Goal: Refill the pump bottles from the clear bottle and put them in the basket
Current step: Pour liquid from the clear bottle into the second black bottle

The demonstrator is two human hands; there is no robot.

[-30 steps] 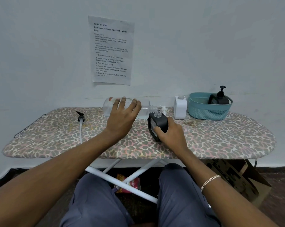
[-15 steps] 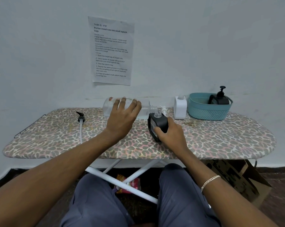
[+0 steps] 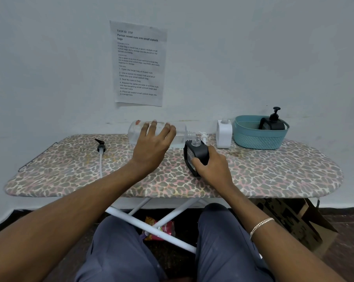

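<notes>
My left hand grips the clear bottle, held on its side with its neck over the open mouth of a black pump bottle. My right hand holds that black bottle upright on the leopard-print board. Its black pump head with a white tube lies on the board to the left. A white bottle without its pump stands by the teal basket; a white pump lies behind the black bottle. Another black pump bottle sits in the basket.
The board stands against a white wall with a printed sheet taped above it. Below the board are its white legs, a snack packet on the floor and a cardboard box at the right.
</notes>
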